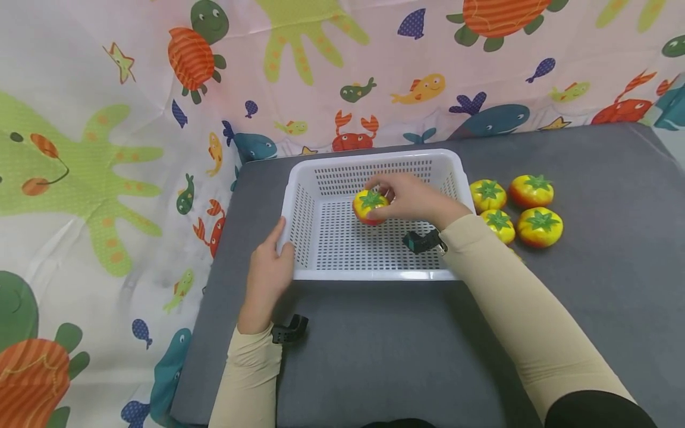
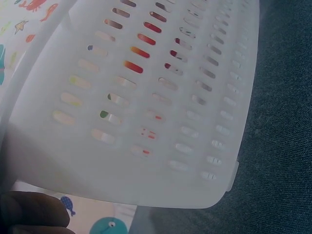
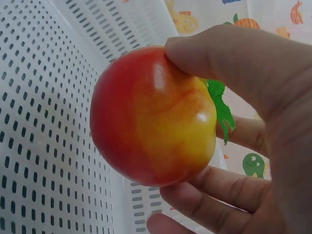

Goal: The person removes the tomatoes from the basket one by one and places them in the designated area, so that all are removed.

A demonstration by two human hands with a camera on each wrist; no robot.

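My right hand (image 1: 404, 195) holds a red-and-yellow tomato (image 3: 151, 117) with a green leafy top, thumb on one side and fingers on the other. Hand and tomato are over the inside of a white perforated plastic basket (image 1: 374, 275); whether the tomato touches the floor of the basket cannot be told. At the basket's left side, my left hand (image 1: 269, 279) grips the rim near the front corner. The left wrist view shows the slotted end wall (image 2: 146, 180) close up, with fingertips (image 2: 34, 212) at its lower left.
Several similar tomatoes (image 1: 540, 227) stand grouped on the grey tabletop (image 1: 599, 285), just right of the basket. A curtain (image 1: 321, 53) printed with sea animals hangs behind and to the left of the table. Each wrist wears a small dark camera.
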